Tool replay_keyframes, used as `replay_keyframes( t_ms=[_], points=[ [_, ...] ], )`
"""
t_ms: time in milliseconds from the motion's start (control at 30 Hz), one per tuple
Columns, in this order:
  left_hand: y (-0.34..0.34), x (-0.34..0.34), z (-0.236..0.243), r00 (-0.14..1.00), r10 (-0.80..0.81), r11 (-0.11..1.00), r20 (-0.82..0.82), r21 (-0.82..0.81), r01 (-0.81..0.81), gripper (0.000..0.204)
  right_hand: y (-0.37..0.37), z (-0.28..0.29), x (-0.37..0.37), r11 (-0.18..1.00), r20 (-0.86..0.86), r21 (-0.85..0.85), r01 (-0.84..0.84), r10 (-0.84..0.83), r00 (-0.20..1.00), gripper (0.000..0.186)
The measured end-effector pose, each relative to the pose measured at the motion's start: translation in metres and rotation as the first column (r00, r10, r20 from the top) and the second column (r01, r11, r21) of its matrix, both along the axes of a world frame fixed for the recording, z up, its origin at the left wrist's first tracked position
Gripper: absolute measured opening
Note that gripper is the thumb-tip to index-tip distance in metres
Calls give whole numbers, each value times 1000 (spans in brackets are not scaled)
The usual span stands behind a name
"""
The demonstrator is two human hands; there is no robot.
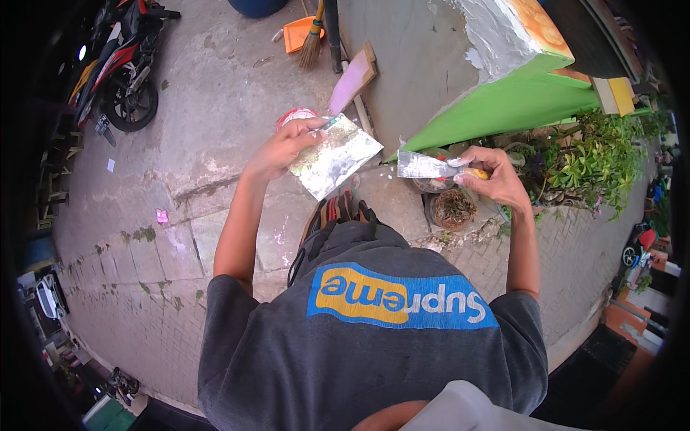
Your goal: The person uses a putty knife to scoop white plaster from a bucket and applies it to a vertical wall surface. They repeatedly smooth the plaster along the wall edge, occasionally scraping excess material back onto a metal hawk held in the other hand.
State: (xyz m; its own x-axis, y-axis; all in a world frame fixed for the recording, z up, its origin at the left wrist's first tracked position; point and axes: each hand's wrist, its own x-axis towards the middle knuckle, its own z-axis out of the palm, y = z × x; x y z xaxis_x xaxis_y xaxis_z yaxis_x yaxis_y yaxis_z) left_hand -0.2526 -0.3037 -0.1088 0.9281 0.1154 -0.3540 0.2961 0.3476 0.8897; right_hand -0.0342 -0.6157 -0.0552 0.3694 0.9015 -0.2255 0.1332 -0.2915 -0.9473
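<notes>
My left hand (282,149) is closed on the edge of a thin, flat rectangular plate (336,159), shiny and smeared with white paste. In my right hand (497,179) is a putty knife (425,165), its wide metal blade whitened and pointing left toward the plate. A bit of its yellow handle shows between the fingers, which have white smears on them. Plate and blade are apart. Past them stands a low wall (410,65) with a bare grey face, a green-painted side (496,108) and rough white filler (496,32) along its upper edge.
Behind the plate sits a red-rimmed tub (296,115), partly hidden. A pink-faced board (352,80), a broom (310,47) and an orange dustpan (295,34) are by the wall. Potted plants (453,208) stand below my right hand; leafy shrubs (589,154) grow beyond. A motorcycle (126,72) is parked far left.
</notes>
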Motion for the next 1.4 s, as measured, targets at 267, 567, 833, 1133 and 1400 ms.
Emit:
replay_keyframes(
  t_ms=[267, 567, 833, 1133, 1400],
  points=[
    [2, 1, 20, 928, -302, 883, -219, 303, 359, 49, 41, -1, 14, 948, -52, -97, -304, 301, 952, 21],
    [-7, -4, 21, 915, -218, 920, -341, 240, 309, 47, 61, -29, 2, 892, -226, -99, -441, 412, 883, 19],
    [-4, -7, -4, 793, -279, 929, -542, 56, 365, 54, 104, -67, -39, 849, -346, 94, -519, 517, 783, 17],
    [-6, -132, -102, 717, 213, 975, -664, 188, -117, 40, 108, -125, -116, 898, -797, 318, -304, 427, 428, 24],
    [-31, -262, -166, 298, 821, 327, -487, -26, -945, 33, 90, -188, -86, 999, -786, 3, -41, 27, 617, 29]
  ],
)
